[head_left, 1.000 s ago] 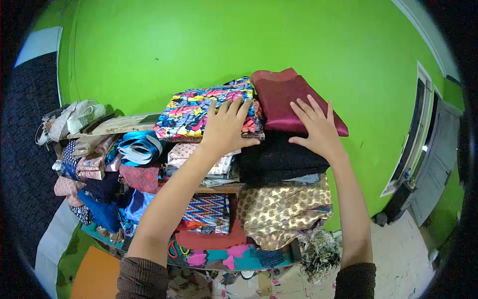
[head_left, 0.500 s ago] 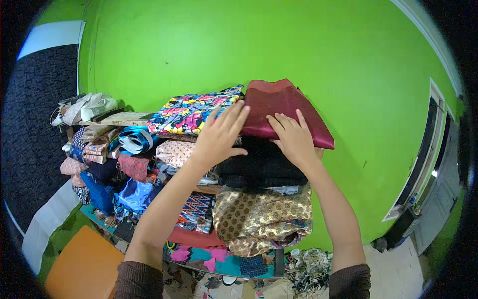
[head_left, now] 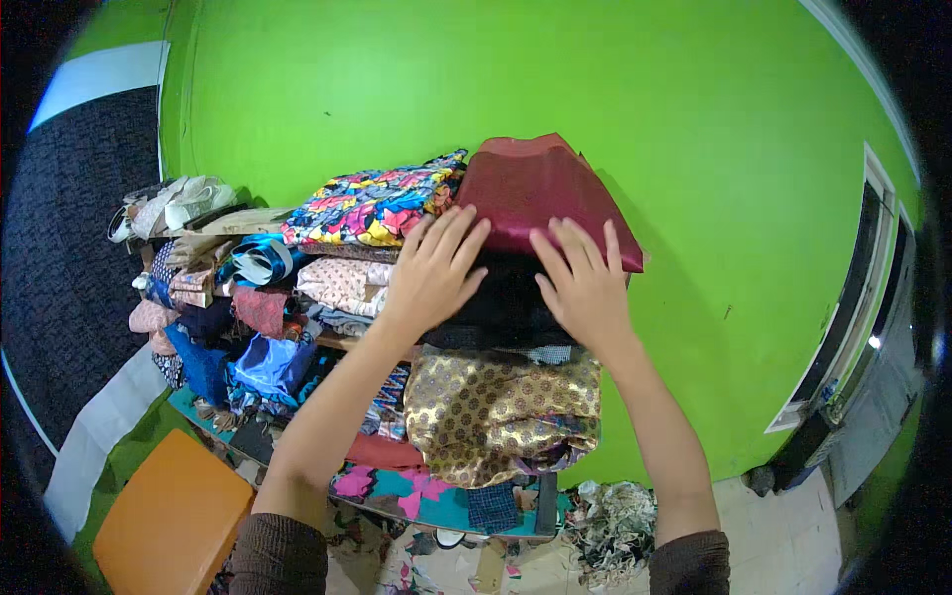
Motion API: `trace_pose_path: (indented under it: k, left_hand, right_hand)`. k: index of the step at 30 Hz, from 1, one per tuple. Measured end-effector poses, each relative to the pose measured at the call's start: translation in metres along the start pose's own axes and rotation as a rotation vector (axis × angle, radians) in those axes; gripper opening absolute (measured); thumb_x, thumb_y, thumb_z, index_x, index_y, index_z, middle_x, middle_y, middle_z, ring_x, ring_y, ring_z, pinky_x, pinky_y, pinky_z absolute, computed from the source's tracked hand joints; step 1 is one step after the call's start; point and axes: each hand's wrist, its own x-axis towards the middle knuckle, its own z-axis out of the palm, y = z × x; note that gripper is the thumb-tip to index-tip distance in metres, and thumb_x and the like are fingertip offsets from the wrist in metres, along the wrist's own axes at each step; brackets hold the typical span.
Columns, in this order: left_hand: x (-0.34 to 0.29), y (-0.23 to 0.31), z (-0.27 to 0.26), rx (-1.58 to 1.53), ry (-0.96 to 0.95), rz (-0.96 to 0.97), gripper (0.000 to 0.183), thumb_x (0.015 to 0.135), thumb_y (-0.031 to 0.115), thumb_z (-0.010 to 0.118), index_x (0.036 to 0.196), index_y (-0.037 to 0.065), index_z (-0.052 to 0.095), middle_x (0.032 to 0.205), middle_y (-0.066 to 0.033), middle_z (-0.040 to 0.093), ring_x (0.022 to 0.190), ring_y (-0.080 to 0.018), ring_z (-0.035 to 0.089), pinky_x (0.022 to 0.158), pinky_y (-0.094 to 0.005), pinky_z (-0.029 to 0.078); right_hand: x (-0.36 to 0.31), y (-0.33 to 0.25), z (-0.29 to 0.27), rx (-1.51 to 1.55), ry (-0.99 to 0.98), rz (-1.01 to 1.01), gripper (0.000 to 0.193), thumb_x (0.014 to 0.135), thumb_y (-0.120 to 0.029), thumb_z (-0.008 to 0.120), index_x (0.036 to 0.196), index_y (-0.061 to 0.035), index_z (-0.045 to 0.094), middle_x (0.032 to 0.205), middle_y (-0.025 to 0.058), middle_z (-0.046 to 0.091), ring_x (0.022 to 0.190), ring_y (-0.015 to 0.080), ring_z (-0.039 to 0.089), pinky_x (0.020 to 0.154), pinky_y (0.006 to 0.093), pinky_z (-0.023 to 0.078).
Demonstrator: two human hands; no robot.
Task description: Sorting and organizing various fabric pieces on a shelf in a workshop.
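Note:
A folded maroon fabric (head_left: 550,193) with a sheen lies on top of the stack at the upper shelf. Its front edge is beside both my hands. My left hand (head_left: 436,268) is open, fingers spread, at the fabric's left front corner and over dark cloth. My right hand (head_left: 585,283) is open too, with its fingertips at the maroon fabric's front edge. Between the hands sits folded black cloth (head_left: 506,307). Left of the maroon piece rests a folded multicoloured print fabric (head_left: 367,203). Below hangs a gold patterned fabric (head_left: 496,412).
Folded and bunched cloths, among them a blue satin piece (head_left: 270,367), crowd the shelves to the left. An orange stool (head_left: 174,516) stands at lower left. Fabric scraps (head_left: 610,531) are heaped on the floor. A green wall (head_left: 694,109) rises behind; a door (head_left: 873,397) is far right.
My view has shifted, so the shelf and fabrics appear slightly higher and further left. My right hand's fingers now sit at the maroon fabric's front edge rather than over it; both hands stay open.

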Motion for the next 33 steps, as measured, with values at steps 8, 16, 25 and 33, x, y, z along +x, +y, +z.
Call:
trace_pose_path:
  k: [8,16,25,33]
  left_hand:
    - [-0.078,0.019,0.031,-0.158,-0.070,0.463,0.056,0.070,0.033,0.073,0.121,0.019,0.056,0.122,-0.0070,0.056,0.114,-0.0231,0.052,0.100,-0.0438,0.037]
    - [-0.073,0.012,0.051,-0.029,-0.345,0.097,0.081,0.067,0.032,0.076,0.138,0.010,0.041,0.140,-0.0153,0.043,0.125,-0.0280,0.046,0.105,-0.0433,0.035]
    - [-0.079,0.006,0.083,-0.180,-0.200,0.048,0.041,0.075,0.008,0.058,0.116,0.006,0.057,0.112,-0.0090,0.066,0.096,-0.0227,0.066,0.085,-0.0348,0.052]
    - [-0.076,0.014,0.061,-0.180,-0.317,0.039,0.055,0.076,0.020,0.065,0.128,0.008,0.049,0.126,-0.0125,0.056,0.113,-0.0242,0.056,0.097,-0.0385,0.044]
  right_hand:
    - [-0.060,-0.025,0.015,0.113,-0.279,-0.052,0.073,0.069,-0.030,0.076,0.135,-0.0198,0.047,0.130,0.0105,0.050,0.123,0.0264,0.045,0.109,0.0568,0.023]
    - [-0.061,-0.017,0.041,0.059,-0.306,0.075,0.073,0.068,-0.030,0.077,0.134,-0.0156,0.048,0.125,0.0122,0.057,0.118,0.0255,0.051,0.109,0.0491,0.029]
    - [-0.060,-0.006,0.063,0.110,-0.308,0.111,0.040,0.072,-0.026,0.074,0.110,-0.0172,0.065,0.107,0.0054,0.068,0.102,0.0188,0.063,0.110,0.0496,0.028]
    - [-0.069,-0.008,0.060,0.080,-0.292,0.068,0.049,0.070,-0.029,0.075,0.116,-0.0170,0.062,0.112,0.0072,0.066,0.107,0.0205,0.059,0.110,0.0511,0.027]
